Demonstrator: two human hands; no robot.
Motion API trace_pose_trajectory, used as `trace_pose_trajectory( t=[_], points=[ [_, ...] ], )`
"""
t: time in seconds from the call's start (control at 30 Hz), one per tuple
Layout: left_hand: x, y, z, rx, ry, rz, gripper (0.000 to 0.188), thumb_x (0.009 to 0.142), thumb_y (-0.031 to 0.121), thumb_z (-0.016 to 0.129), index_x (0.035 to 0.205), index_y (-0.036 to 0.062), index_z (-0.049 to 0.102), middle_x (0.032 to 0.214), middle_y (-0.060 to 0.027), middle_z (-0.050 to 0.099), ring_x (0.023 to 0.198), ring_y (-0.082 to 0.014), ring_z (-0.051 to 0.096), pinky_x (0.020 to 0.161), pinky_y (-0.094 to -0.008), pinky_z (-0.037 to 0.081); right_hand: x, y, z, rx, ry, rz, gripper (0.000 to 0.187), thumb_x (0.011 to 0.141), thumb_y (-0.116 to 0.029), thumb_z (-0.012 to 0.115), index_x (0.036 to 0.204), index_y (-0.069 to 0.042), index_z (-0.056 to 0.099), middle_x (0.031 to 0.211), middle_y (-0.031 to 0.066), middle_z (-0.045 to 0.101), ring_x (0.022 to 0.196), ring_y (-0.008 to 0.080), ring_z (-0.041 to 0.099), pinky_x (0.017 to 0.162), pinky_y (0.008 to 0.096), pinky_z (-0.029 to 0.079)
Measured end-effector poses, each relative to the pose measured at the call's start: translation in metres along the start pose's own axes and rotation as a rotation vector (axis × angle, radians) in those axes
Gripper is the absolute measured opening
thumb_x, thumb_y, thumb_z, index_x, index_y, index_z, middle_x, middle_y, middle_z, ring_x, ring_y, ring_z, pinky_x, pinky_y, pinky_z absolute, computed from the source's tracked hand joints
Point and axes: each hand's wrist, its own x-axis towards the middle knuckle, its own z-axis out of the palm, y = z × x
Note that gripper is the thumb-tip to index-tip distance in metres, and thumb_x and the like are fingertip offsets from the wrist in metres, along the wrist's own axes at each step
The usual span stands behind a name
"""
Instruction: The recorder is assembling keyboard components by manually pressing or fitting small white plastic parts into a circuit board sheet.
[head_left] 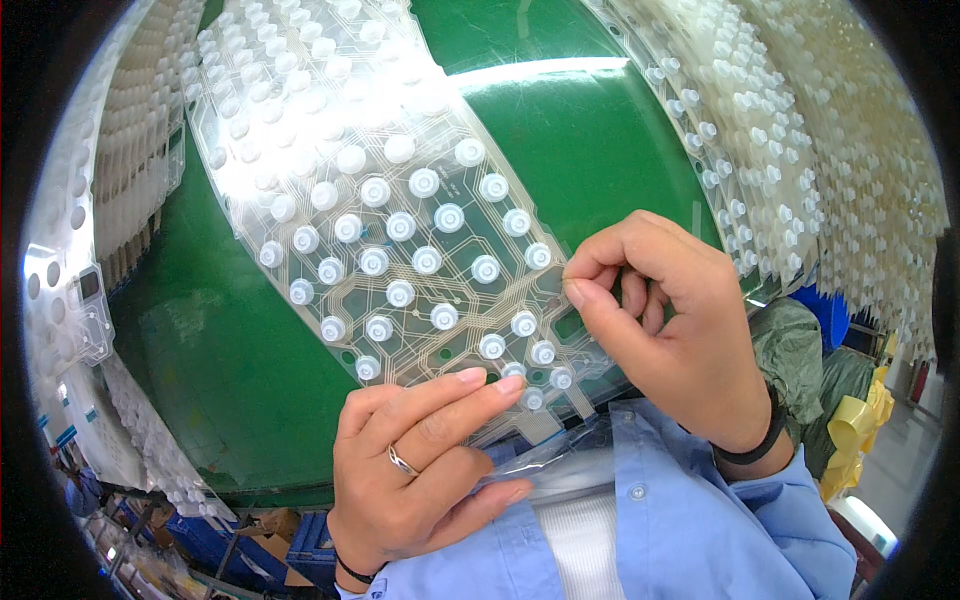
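Observation:
A clear keyboard membrane (pixel 440 290) with printed silver traces and rows of whitish rubber domes slants across the green work surface. Its near end, with a narrow tail, reaches close to my body. My left hand (pixel 425 455) lies over the near edge, fingers stretched out, two fingertips beside the lowest domes and the thumb apart below. My right hand (pixel 665 315) is closed in a pinch of thumb and index finger at the membrane's right edge; the other fingers curl inward. Glare washes out the membrane's far part.
Many domed membranes hang or stack in dense rows at the right (pixel 770 130) and at the left (pixel 130 130). The green work surface (pixel 590 150) shows between them. Yellow wrapping (pixel 858 430), dark green bags (pixel 800 360) and blue crates (pixel 315 550) lie beyond its near edge.

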Motion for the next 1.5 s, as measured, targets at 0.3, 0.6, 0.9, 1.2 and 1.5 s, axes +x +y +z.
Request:
trace_pose_trajectory(
  t=[0.3, 0.6, 0.9, 1.2, 1.5],
  points=[
    [-0.002, -0.004, 0.005, 0.041, 0.061, 0.030, 0.035, 0.074, 0.034, 0.074, 0.061, 0.0108, 0.051, 0.111, -0.0101, 0.070, 0.105, -0.0288, 0.061, 0.078, -0.0379, 0.042, -0.006, 0.002, 0.002, 0.013, 0.162, -0.023, 0.016, 0.080, 0.006, 0.064, 0.095, -0.002, 0.062, 0.086, 0.0073, 0.056, 0.066, 0.0104, 0.050, 0.058, 0.0223, 0.041],
    [-0.014, 0.012, -0.030, 0.008, 0.028, 0.031, 0.031, 0.069, 0.028, 0.080, 0.063, 0.0105, 0.055, 0.100, -0.0065, 0.072, 0.086, -0.0231, 0.066, 0.066, -0.0333, 0.045, -0.039, 0.009, -0.005, -0.008, -0.398, -0.395, 0.039, 0.085, -0.008, 0.061, 0.124, -0.007, 0.061, 0.134, 0.0102, 0.057, 0.133, 0.0341, 0.044, 0.112, 0.0494, 0.023],
    [-0.018, 0.042, 0.004, -0.296, 0.132, -0.279, 0.022, 0.074, 0.016, 0.080, 0.081, 0.0020, 0.065, 0.072, -0.0070, 0.064, 0.056, -0.0183, 0.061, 0.049, -0.0266, 0.046, -0.057, -0.014, -0.012, 0.155, -0.396, -0.375, 0.023, 0.085, -0.013, 0.066, 0.107, -0.005, 0.063, 0.096, 0.0108, 0.063, 0.084, 0.0288, 0.063, 0.071, 0.0380, 0.050],
    [-0.019, 0.045, 0.020, -0.215, 0.133, -0.266, 0.016, 0.079, 0.012, 0.075, 0.079, 0.0029, 0.063, 0.065, -0.0074, 0.061, 0.051, -0.0202, 0.059, 0.046, -0.0290, 0.044, -0.062, -0.012, -0.009, 0.123, -0.190, -0.334, 0.016, 0.081, -0.011, 0.069, 0.096, -0.005, 0.066, 0.090, 0.0074, 0.064, 0.082, 0.0269, 0.063, 0.073, 0.0364, 0.047],
    [-0.020, 0.039, 0.023, -0.218, 0.173, -0.119, 0.033, 0.087, 0.030, 0.066, 0.069, 0.0048, 0.056, 0.058, -0.0063, 0.051, 0.047, -0.0244, 0.053, 0.043, -0.0332, 0.039, -0.062, -0.012, -0.017, 0.067, -0.122, -0.532, 0.020, 0.070, -0.012, 0.079, 0.088, -0.018, 0.072, 0.088, -0.0016, 0.063, 0.087, 0.0218, 0.058, 0.073, 0.0337, 0.043]
  ],
)
